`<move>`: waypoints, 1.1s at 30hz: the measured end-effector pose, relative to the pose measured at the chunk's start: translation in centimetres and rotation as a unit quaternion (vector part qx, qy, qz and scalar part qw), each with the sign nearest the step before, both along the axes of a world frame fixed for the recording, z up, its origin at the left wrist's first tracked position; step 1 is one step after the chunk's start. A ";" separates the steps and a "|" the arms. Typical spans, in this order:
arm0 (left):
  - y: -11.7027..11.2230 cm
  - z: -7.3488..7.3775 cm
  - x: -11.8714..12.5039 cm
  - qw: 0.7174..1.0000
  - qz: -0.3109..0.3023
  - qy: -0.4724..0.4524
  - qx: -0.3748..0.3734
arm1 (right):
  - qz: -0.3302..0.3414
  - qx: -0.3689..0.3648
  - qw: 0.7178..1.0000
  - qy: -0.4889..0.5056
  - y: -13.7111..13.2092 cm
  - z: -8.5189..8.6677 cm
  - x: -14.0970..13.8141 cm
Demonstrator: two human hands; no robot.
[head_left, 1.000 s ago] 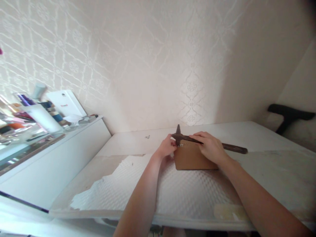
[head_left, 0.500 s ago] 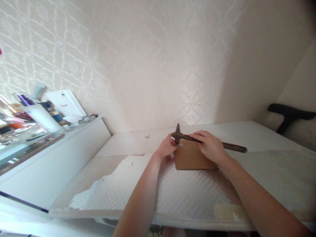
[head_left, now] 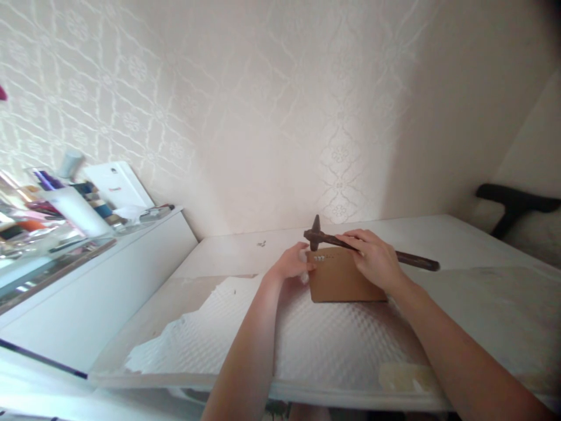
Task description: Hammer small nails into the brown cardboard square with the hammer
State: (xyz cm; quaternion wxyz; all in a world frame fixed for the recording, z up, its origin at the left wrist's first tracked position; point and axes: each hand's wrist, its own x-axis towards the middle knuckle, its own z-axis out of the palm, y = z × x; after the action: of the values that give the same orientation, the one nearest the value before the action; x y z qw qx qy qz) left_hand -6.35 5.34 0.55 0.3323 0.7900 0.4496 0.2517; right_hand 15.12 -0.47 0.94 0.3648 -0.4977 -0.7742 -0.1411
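Note:
My right hand (head_left: 374, 257) is closed around the handle of a dark hammer (head_left: 314, 235). The hammer's head is raised just above the far left corner of a flat brown board (head_left: 339, 279), and the handle runs out to the right past my wrist. My left hand (head_left: 293, 261) grips the board's left edge, with a fingertip over its face; the fingers beneath are partly hidden. Small silvery pieces (head_left: 319, 258) sit in a row near that corner, and a line of dark dots carries on to their right. The board rests on a white quilted sheet (head_left: 333, 342).
Tiny metal bits (head_left: 261, 243) lie on the white table (head_left: 228, 251) near the wall. At left a white cabinet (head_left: 131, 275) carries bottles, a white box (head_left: 117, 186) and clutter. A black T-shaped support (head_left: 515, 204) stands at the right.
The hammer head has lifted slightly off the board's corner, uncovering the silvery pieces. My left hand has shifted a little left and its fingers have come away from beneath the head.

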 end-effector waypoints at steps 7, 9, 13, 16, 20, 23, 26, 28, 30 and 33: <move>-0.7 1.0 -0.1 0.995 0.007 0.102 -0.009 | -0.028 -0.006 1.000 -0.011 -0.2 0.3 0.3; -0.7 1.1 -0.1 0.993 0.023 0.113 -0.019 | -0.032 0.009 0.999 -0.004 -0.4 0.4 0.2; -0.7 1.0 -0.1 0.996 0.002 0.085 -0.019 | -0.010 -0.012 0.999 -0.031 -0.4 0.4 -0.2; -0.7 0.9 -0.1 0.996 0.003 0.084 -0.025 | -0.016 -0.014 0.999 -0.037 -0.3 0.3 -0.3; -0.8 1.0 0.0 0.993 0.016 0.118 -0.016 | -0.020 -0.004 0.999 -0.025 -0.4 0.3 -0.2; -0.8 1.1 0.1 0.987 -0.002 0.158 -0.012 | -0.014 -0.016 0.999 -0.035 -0.4 0.3 -0.1; -0.7 1.2 0.1 0.974 -0.013 0.227 -0.007 | -0.037 0.004 0.999 -0.027 -0.4 0.4 0.0; -0.7 1.2 0.1 0.966 -0.024 0.257 0.000 | -0.037 0.015 0.999 -0.019 -0.3 0.4 0.0; -0.8 1.3 0.1 0.962 -0.031 0.270 0.003 | -0.021 0.005 0.999 -0.025 -0.3 0.3 0.0; -0.9 1.4 0.1 0.960 -0.026 0.278 -0.003 | -0.020 -0.009 0.999 -0.040 -0.3 0.2 0.0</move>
State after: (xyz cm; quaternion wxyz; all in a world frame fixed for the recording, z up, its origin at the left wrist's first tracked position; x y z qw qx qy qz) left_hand -6.22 4.44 1.99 0.2035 0.8393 0.5040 0.0121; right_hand 15.11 -0.72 1.17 0.3256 -0.5106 -0.7793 -0.1611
